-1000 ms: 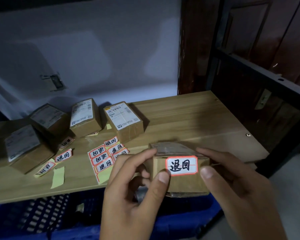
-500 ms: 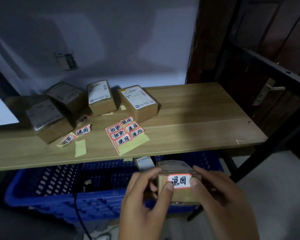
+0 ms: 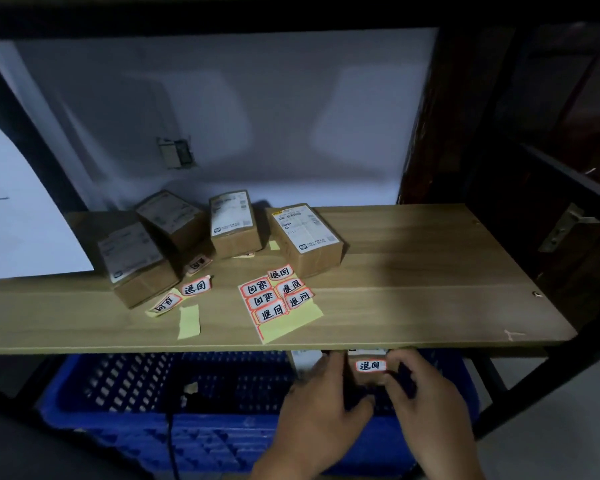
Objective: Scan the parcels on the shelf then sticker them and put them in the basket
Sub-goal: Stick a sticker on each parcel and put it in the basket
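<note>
Both my left hand (image 3: 317, 407) and my right hand (image 3: 426, 403) grip a small brown parcel (image 3: 368, 375) that bears a red-edged white sticker. It hangs below the wooden shelf's (image 3: 413, 299) front edge, over the right part of the blue basket (image 3: 125, 393). Its top is hidden by the shelf edge. On the shelf at the back left lie several brown parcels with white labels, the nearest one (image 3: 307, 237) to the right of the group. A yellow sheet of red-edged stickers (image 3: 278, 299) lies in front of them.
Loose stickers (image 3: 194, 287) and a bare yellow backing strip (image 3: 189, 320) lie left of the sheet. A white parcel (image 3: 305, 362) shows in the basket beside my left hand. A dark metal frame post (image 3: 520, 386) stands at the right. A black cable (image 3: 170, 441) runs over the basket front.
The stickered parcel has gone down from shelf height to below the shelf edge, over the basket, still held in both hands. The view has pulled back and up.
</note>
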`<state>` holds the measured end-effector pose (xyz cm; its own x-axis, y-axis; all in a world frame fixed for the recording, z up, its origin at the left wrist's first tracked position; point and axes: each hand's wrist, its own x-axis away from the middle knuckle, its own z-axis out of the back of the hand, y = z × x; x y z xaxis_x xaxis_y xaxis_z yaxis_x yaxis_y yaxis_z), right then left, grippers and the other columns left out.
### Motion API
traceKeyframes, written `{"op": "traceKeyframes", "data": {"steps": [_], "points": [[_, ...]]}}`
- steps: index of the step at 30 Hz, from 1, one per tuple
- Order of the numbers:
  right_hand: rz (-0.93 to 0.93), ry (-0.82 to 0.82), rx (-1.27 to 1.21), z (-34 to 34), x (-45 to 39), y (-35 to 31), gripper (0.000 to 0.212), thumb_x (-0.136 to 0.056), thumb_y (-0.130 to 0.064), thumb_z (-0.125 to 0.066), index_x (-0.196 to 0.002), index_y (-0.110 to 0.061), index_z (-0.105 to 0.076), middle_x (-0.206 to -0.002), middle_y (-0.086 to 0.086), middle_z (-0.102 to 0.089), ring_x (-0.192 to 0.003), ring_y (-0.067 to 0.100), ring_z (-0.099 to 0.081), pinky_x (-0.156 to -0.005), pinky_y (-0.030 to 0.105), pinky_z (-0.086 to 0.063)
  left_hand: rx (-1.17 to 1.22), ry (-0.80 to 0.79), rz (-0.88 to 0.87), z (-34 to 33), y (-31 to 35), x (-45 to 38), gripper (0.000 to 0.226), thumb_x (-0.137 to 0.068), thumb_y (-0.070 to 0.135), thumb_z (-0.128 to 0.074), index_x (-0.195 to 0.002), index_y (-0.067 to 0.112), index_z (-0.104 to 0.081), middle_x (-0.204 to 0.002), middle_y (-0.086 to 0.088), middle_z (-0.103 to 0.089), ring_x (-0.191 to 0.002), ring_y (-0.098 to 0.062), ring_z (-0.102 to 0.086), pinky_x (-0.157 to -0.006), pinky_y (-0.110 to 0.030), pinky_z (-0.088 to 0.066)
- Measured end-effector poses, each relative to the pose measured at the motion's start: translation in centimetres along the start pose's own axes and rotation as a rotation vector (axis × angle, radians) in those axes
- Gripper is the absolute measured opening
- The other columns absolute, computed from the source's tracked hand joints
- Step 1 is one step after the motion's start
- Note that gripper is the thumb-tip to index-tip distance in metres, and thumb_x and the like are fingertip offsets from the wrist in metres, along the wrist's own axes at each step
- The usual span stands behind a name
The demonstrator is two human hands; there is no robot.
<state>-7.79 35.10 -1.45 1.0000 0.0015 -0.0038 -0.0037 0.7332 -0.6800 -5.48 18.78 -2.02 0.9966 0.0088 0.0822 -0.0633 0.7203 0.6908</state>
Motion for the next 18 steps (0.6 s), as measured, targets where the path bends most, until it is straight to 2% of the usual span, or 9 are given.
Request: {"op": "traceKeyframes", "data": {"steps": [3, 5, 6, 8, 9, 11, 14, 16, 18], "points": [[0.072, -0.025, 0.161, 0.0, 0.1, -0.1, 0.052, -0.099, -0.034, -0.056, -0.147, -0.046, -0.041, -0.135, -0.026, -0.056, -0.123, 0.008, -0.061, -0.086, 0.024, -0.05, -0.117, 0.014, 0.006, -0.4, -0.2, -0.8, 0.056, -0.099, 0.056, -0.051, -0.149, 0.042, -0.03, -0.147, 0.008, -0.055, -0.131, -0.023, -0.059, -0.1, -0.043, -0.054], [0.082, -0.07, 0.153, 0.1, 0.3, -0.3, 0.047, -0.099, -0.035, -0.056, -0.143, -0.047, -0.045, -0.141, -0.031, -0.049, -0.13, 0.001, -0.054, -0.096, 0.017, -0.046, -0.06, 0.047, -0.008, 0.3, -0.2, -0.3, 0.043, -0.102, 0.051, -0.049, -0.143, 0.044, -0.04, -0.137, 0.009, -0.066, -0.12, -0.022, -0.066, -0.093, -0.038, -0.056], [0.085, -0.082, 0.121, 0.2, 0.5, -0.7, 0.037, -0.096, -0.036, -0.06, -0.13, -0.051, -0.055, -0.131, -0.04, -0.052, -0.122, -0.007, -0.057, -0.093, 0.012, -0.046, -0.036, 0.06, -0.025, 0.8, -0.1, 0.4, 0.038, -0.101, 0.05, -0.05, -0.138, 0.046, -0.047, -0.129, 0.012, -0.07, -0.116, -0.019, -0.068, -0.091, -0.034, -0.057], [0.09, -0.026, -0.003, 0.3, 0.7, -1.4, 0.023, -0.085, -0.035, -0.072, -0.095, -0.055, -0.068, -0.09, -0.051, -0.058, -0.094, -0.021, -0.059, -0.076, 0.002, -0.045, 0.027, 0.13, -0.061, 2.3, 0.2, 1.7, 0.029, -0.095, 0.047, -0.055, -0.123, 0.053, -0.059, -0.11, 0.019, -0.075, -0.098, -0.006, -0.073, -0.087, -0.024, -0.057], [0.09, 0.03, -0.062, 0.2, 0.6, -1.9, 0.02, -0.08, -0.034, -0.075, -0.086, -0.053, -0.07, -0.079, -0.049, -0.059, -0.087, -0.024, -0.056, -0.07, 0.0, -0.044, 0.085, 0.213, -0.07, 3.0, 0.4, 2.1, 0.026, -0.09, 0.046, -0.057, -0.113, 0.054, -0.066, -0.099, 0.024, -0.076, -0.089, -0.001, -0.074, -0.082, -0.021, -0.058], [0.132, 0.109, -0.124, 0.3, -0.3, -3.4, 0.017, -0.076, -0.031, -0.075, -0.085, -0.046, -0.074, -0.072, -0.035, -0.064, -0.084, -0.017, -0.057, -0.062, 0.004, -0.043, 0.177, 0.418, -0.068, 4.5, 0.0, 2.3, 0.02, -0.087, 0.041, -0.062, -0.1, 0.047, -0.076, -0.085, 0.028, -0.075, -0.075, 0.005, -0.072, -0.071, -0.014, -0.056], [0.283, 0.083, -0.148, 0.1, -3.0, -6.1, 0.017, -0.082, -0.029, -0.072, -0.096, -0.037, -0.074, -0.082, -0.025, -0.065, -0.081, -0.008, -0.059, -0.064, 0.009, -0.045, 0.167, 0.625, -0.092, 6.6, -0.8, 0.9, 0.014, -0.092, 0.031, -0.07, -0.1, 0.037, -0.079, -0.098, 0.028, -0.076, -0.09, 0.002, -0.072, -0.078, -0.019, -0.057], [0.407, 0.071, -0.071, -0.4, -5.2, -7.7, 0.016, -0.084, -0.028, -0.072, -0.1, -0.033, -0.074, -0.085, -0.024, -0.062, -0.08, -0.007, -0.058, -0.068, 0.01, -0.046, 0.118, 0.644, -0.096, 8.0, -1.7, -0.3, 0.015, -0.097, 0.03, -0.069, -0.107, 0.035, -0.079, -0.105, 0.027, -0.074, -0.102, -0.003, -0.069, -0.085, -0.031, -0.057], [0.459, 0.054, -0.001, -1.4, -7.1, -8.7, 0.019, -0.085, -0.031, -0.072, -0.103, -0.031, -0.074, -0.091, -0.019, -0.067, -0.087, 0.004, -0.062, -0.073, 0.022, -0.05, 0.029, 0.656, -0.085, 8.9, -2.7, -1.6, 0.021, -0.096, 0.033, -0.066, -0.113, 0.035, -0.078, -0.107, 0.026, -0.072, -0.106, -0.003, -0.064, -0.089, -0.037, -0.055]]}}
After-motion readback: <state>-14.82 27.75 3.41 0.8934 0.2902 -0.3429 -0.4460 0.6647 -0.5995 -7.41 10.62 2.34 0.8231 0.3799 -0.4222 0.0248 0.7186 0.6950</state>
